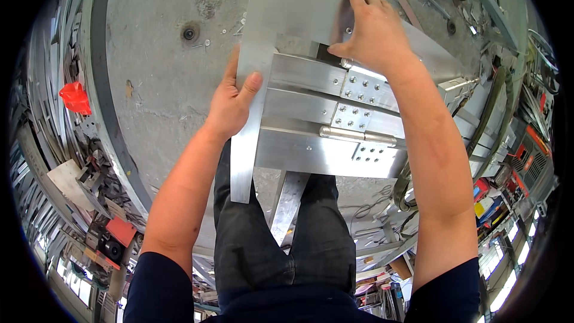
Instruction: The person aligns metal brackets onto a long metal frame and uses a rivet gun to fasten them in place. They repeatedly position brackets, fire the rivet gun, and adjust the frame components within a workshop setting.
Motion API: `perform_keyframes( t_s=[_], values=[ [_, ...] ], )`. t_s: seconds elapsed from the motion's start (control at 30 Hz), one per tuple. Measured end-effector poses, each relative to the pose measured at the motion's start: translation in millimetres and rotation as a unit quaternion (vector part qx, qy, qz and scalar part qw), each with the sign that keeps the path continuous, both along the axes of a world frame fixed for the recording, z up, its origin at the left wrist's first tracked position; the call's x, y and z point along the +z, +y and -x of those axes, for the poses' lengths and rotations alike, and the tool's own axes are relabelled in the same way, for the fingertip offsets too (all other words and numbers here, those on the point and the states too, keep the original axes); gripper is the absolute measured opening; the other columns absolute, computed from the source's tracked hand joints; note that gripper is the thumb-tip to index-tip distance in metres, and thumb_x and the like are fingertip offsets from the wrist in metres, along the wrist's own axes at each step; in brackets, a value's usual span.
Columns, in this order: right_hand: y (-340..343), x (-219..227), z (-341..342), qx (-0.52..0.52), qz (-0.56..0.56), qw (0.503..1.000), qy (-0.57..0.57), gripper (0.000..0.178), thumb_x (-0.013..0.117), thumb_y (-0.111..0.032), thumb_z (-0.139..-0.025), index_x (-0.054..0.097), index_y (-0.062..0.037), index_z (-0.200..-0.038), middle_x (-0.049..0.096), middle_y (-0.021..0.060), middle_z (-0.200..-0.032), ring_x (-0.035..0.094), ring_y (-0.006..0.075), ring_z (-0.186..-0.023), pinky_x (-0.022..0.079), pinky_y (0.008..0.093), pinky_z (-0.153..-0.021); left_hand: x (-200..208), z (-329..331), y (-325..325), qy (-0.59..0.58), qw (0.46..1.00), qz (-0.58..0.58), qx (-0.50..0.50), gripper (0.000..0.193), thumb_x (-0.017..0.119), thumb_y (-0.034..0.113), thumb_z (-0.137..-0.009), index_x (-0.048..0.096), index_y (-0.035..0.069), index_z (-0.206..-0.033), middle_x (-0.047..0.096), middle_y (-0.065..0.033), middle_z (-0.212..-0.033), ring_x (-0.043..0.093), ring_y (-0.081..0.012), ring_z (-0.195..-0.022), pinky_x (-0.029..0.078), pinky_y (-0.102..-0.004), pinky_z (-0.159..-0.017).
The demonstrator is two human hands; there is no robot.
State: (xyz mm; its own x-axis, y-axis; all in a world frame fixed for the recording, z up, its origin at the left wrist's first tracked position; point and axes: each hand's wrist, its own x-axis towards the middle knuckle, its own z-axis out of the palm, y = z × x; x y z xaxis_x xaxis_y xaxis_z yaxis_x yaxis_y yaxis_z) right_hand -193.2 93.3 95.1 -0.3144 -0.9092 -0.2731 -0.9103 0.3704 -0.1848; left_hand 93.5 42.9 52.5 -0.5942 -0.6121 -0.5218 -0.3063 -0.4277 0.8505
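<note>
My left hand (229, 107) is closed around a long, flat silver metal bar (253, 54), its thumb on top and its fingers at the far-left edge. The bar lies crosswise over the left ends of several brushed metal profiles (293, 104). At the far side, my right hand (378, 34) grips a wide metal profile (311, 11) across its width, fingertips over the far edge and thumb at the near one. Beside my right forearm, bolted metal hinges (363, 90) sit on the nearer profiles. A hinge barrel (359, 136) lies along the nearest ones. My forearm hides part of the hinges.
A steel beam edge (107, 84) runs along the left of the grey bench surface (161, 72), where loose screws and a round hole show. Metal offcuts and a red bag (75, 97) lie further left. A green strap (489, 119) and a grey-and-orange machine (529, 158) are at right.
</note>
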Motion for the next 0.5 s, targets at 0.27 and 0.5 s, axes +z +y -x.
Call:
perform_keyframes(
  t_s=[0.27,0.5],
  values=[
    [-4.2,2.4,1.7,0.013,0.007,1.0,0.008,0.072,0.085,-0.034,-0.062,0.058,0.0002,-0.119,0.066,0.0201,-0.109,0.065,0.0393,-0.101,0.053,0.0465,-0.092,-0.3,0.3,0.1,-0.001,1.0,0.008,-0.003,0.078,0.063,0.031,-0.102,0.02,0.006,-0.162,0.049,-0.0121,-0.15,0.045,-0.0181,-0.137,0.033,-0.0314,-0.115],
    [-5.7,3.0,2.1,0.022,-0.006,1.0,0.009,0.077,0.086,-0.034,-0.062,0.056,0.0011,-0.123,0.065,0.0202,-0.109,0.065,0.0383,-0.101,0.054,0.0448,-0.09,0.8,0.3,-1.2,0.0,1.0,0.012,-0.009,0.079,0.065,0.032,-0.101,0.021,0.006,-0.161,0.048,-0.0125,-0.151,0.044,-0.0192,-0.138,0.032,-0.0319,-0.116]
  ],
)
